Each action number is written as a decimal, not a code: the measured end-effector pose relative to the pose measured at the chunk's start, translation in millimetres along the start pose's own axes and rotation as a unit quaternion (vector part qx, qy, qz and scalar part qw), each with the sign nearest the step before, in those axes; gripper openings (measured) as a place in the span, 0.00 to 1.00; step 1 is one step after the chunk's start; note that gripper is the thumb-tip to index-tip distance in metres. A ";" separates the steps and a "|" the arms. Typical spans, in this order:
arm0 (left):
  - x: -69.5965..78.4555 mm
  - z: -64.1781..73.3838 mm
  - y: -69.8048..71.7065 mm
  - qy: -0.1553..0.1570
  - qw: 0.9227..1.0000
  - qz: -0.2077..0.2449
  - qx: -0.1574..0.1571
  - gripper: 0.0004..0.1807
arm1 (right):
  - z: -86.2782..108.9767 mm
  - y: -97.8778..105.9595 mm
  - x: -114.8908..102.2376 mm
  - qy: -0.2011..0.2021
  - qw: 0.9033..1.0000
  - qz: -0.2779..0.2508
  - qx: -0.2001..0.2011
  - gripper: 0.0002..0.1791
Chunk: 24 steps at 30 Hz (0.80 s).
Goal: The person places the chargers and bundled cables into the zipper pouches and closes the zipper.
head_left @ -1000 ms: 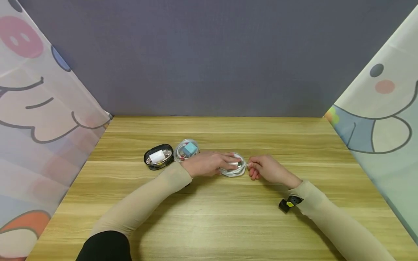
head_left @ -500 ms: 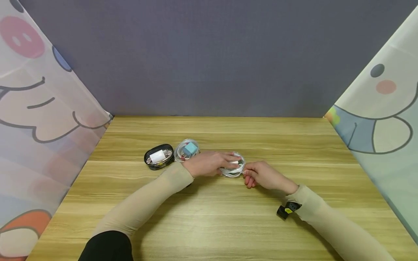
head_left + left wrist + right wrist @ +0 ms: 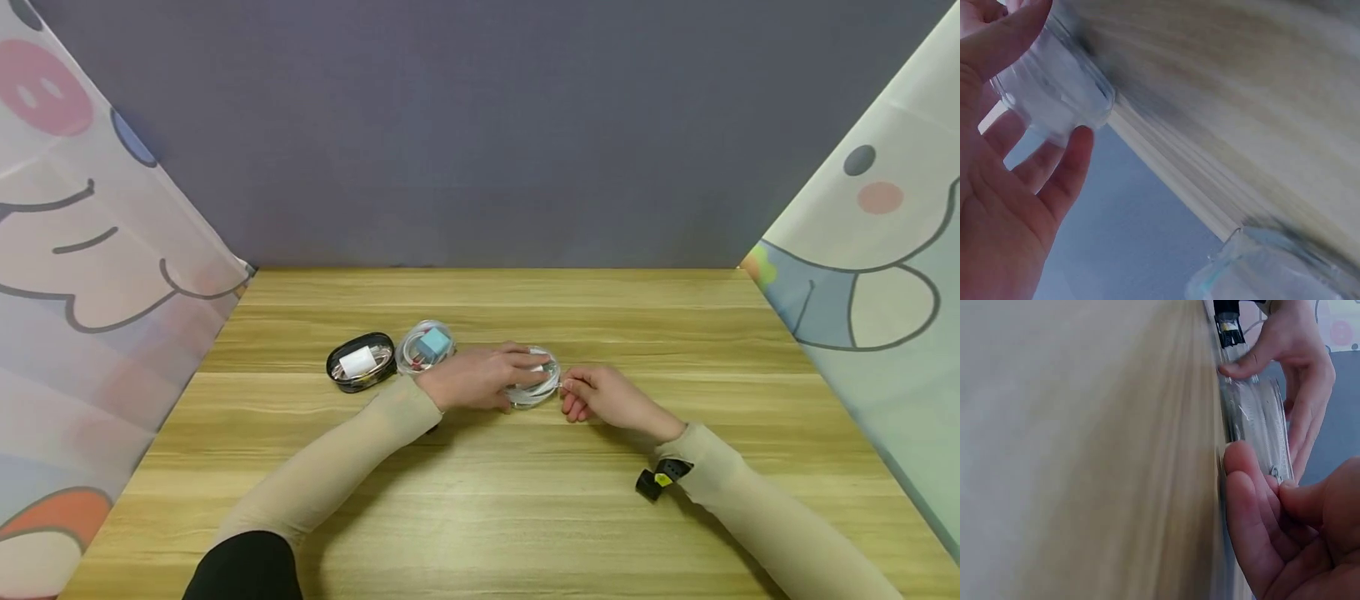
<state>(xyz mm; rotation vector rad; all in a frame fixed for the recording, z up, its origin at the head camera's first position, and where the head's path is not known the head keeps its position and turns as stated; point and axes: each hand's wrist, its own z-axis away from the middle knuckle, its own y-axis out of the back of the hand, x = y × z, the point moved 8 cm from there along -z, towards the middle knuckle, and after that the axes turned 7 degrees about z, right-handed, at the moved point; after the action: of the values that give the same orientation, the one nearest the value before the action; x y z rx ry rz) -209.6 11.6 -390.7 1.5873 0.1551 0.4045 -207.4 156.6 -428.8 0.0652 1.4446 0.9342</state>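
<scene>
A round clear zip pouch point(image 3: 534, 395) with a coiled white cable inside lies on the wooden table. My left hand point(image 3: 480, 377) holds it, fingers spread over its top and thumb at the near side. In the left wrist view, fingers of that hand curve around the pouch point(image 3: 1054, 87). At the pouch's right rim, my right hand point(image 3: 611, 400) pinches the small zipper pull point(image 3: 1274, 472) between thumb and index finger. The right wrist view shows the pouch point(image 3: 1250, 412) standing edge-on, with its zipper along the side. My left palm and fingers hide part of the pouch from above.
Left of my left hand sits another clear round pouch point(image 3: 407, 357) with a light blue charger point(image 3: 433, 342) and cable. Beside it is a black-rimmed pouch point(image 3: 347, 385) holding a white charger point(image 3: 357, 361). A grey panel point(image 3: 495, 133) stands behind the table point(image 3: 480, 517).
My right hand has shifted left and nearer along the pouch's rim, then slightly back away, pinching the zipper pull. My left hand stays on the pouch.
</scene>
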 end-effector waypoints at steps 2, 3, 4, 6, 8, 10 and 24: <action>0.4 1.7 1.2 0.002 1.000 -0.012 0.004 0.41 | -2.2 3.2 1.3 0.000 1.000 0.011 0.008 0.13; 0.7 2.4 1.9 0.002 1.000 -0.019 0.006 0.41 | -3.4 4.5 1.6 0.001 1.000 0.015 0.010 0.13; 1.0 3.2 2.7 0.002 1.000 -0.024 0.009 0.41 | -4.9 6.0 2.4 0.001 1.000 0.021 0.013 0.13; 1.7 4.0 4.2 0.000 0.999 -0.031 0.014 0.39 | -8.1 8.5 3.6 0.001 0.999 0.031 0.018 0.13; 2.7 4.2 5.1 -0.005 0.999 -0.033 0.019 0.38 | -11.6 10.8 4.2 0.000 0.999 0.039 0.023 0.13; 3.7 4.0 5.8 -0.011 0.999 -0.034 0.023 0.35 | -15.1 12.6 4.4 -0.002 0.998 0.048 0.026 0.13; 0.0 -1.7 2.6 -0.024 1.000 0.003 0.018 0.33 | -23.9 14.8 -2.7 0.012 0.992 0.120 0.033 0.13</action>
<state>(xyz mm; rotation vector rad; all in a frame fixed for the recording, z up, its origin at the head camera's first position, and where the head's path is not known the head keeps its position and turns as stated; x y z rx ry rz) -210.6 13.0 -388.1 1.6321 0.1218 0.3693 -234.8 153.1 -422.9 0.2828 1.5132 1.0851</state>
